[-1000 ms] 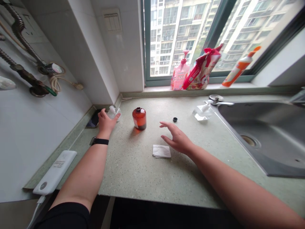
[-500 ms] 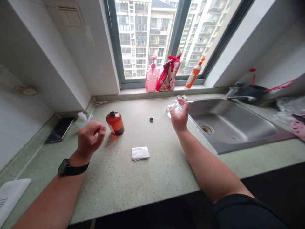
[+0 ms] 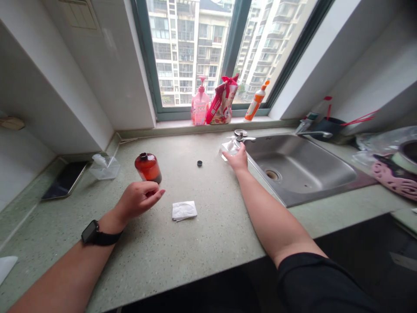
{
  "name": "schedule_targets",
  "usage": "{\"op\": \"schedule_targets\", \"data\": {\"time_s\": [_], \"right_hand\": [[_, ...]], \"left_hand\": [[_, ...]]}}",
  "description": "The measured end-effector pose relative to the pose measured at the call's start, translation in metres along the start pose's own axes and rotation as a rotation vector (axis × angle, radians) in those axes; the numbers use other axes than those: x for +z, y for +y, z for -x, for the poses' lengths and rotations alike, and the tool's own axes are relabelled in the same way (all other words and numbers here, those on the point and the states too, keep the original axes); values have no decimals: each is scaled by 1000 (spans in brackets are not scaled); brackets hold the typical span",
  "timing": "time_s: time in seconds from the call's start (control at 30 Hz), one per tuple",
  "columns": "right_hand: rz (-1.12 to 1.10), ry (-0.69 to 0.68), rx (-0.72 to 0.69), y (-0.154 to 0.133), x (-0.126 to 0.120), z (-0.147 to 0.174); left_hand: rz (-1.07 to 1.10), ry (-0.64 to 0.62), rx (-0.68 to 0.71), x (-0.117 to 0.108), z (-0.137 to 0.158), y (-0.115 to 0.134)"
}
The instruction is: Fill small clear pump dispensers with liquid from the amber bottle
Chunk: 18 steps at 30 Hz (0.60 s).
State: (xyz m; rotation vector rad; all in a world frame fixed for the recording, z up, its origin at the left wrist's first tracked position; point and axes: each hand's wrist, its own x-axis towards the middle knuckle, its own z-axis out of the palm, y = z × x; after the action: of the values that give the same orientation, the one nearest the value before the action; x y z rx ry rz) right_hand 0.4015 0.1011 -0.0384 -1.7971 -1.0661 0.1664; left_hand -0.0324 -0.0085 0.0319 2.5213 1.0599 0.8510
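Observation:
My left hand point(image 3: 140, 200), with a watch on its wrist, is loosely closed over the counter, nothing visible in it. Just behind it stands an amber bottle point(image 3: 148, 167) without a cap, dark liquid low inside. My right hand point(image 3: 237, 158) reaches to a clear plastic container with a white top point(image 3: 229, 147) beside the sink. Thumb and fingers are spread around its near right side; I cannot tell how firmly they touch. A small black cap point(image 3: 200, 163) lies between the hands. A folded white tissue point(image 3: 184, 210) is in front of it.
A second clear container with a white top point(image 3: 104, 166) and a phone point(image 3: 65, 179) are at the left. The steel sink point(image 3: 312, 174) is at the right. On the windowsill stand a pink pump bottle point(image 3: 200, 106), a red bag point(image 3: 223, 102) and an orange-white bottle point(image 3: 256, 103).
My right hand has lowered onto the clear container by the sink. My left hand has moved right and nearer to me, in front of the amber bottle. The view has shifted right.

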Motion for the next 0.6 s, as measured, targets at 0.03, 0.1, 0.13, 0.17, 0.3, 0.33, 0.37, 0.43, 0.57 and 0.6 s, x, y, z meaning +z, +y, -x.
{"op": "schedule_targets", "data": {"time_s": [0.03, 0.1, 0.13, 0.17, 0.3, 0.33, 0.37, 0.43, 0.57, 0.6], "right_hand": [[1, -3, 4, -1, -1, 0], [-2, -3, 17, -3, -3, 0], [-3, -3, 23, -4, -5, 1], [-10, -3, 24, -6, -7, 2], [-168, -35, -51, -23, -12, 14], [-230, -61, -81, -29, -13, 20], [-286, -99, -111, -36, -12, 27], [-380, -214, -173, -49, -9, 43], [-483, -492, -288, -73, -1, 86], [-490, -562, -318, -77, 1, 97]], "left_hand": [[0, -2, -7, 0, 0, 0], [0, -6, -11, 1, 0, -1], [-1, -6, -11, 1, 0, -1], [-2, -3, -9, 1, 0, -1], [-6, 17, 10, 0, 0, 0], [-4, 25, 15, 0, 0, 0], [-2, 37, 20, 0, 1, 0], [2, 80, 29, 0, 1, -1], [17, 178, 69, 4, 3, -2], [22, 180, 82, 6, 3, -2]]}}
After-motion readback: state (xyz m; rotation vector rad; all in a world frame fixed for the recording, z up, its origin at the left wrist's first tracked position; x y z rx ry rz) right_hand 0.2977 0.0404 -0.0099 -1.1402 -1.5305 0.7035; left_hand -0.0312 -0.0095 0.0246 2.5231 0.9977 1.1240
